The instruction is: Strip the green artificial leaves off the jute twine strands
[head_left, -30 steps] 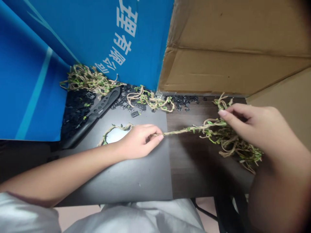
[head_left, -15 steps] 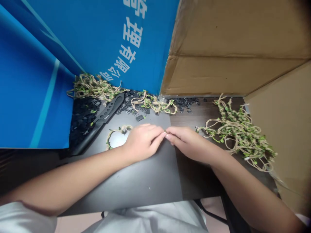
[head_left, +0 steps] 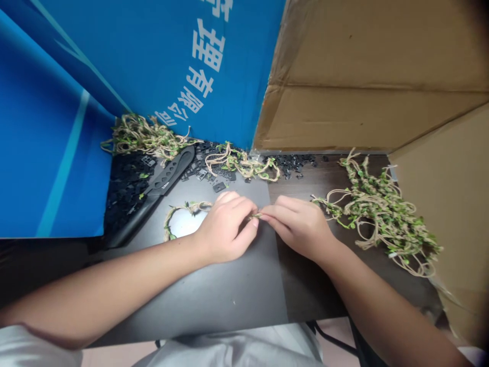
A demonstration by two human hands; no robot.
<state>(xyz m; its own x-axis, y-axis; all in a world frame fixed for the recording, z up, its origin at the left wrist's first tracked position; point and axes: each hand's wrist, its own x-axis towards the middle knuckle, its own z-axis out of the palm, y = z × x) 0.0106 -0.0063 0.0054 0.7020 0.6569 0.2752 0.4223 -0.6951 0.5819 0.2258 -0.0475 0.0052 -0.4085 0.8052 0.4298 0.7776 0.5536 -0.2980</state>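
Observation:
Over the grey mat, my left hand point(head_left: 229, 227) is closed on a leafy twine cord point(head_left: 168, 224). The cord's tan strand with small green leaves curves out behind the hand on the left. A short piece of it shows between the thumb and fingers. My right hand point(head_left: 300, 224) pinches the cord's end just beside the left fingertips. Most of the cord inside the left hand is hidden.
A heap of leafy cords point(head_left: 385, 214) lies at right, another pile point(head_left: 145, 135) at back left, and a few strands point(head_left: 244, 163) between. A black handled tool point(head_left: 164, 178) rests near scattered black plastic pieces point(head_left: 126, 193). Blue panel point(head_left: 145, 66) and cardboard point(head_left: 324, 112) wall the back.
My hands have drawn slightly apart at the fingertips, and a bit of cord now shows between them. The right hand's fingers have shifted, and the view has moved slightly.

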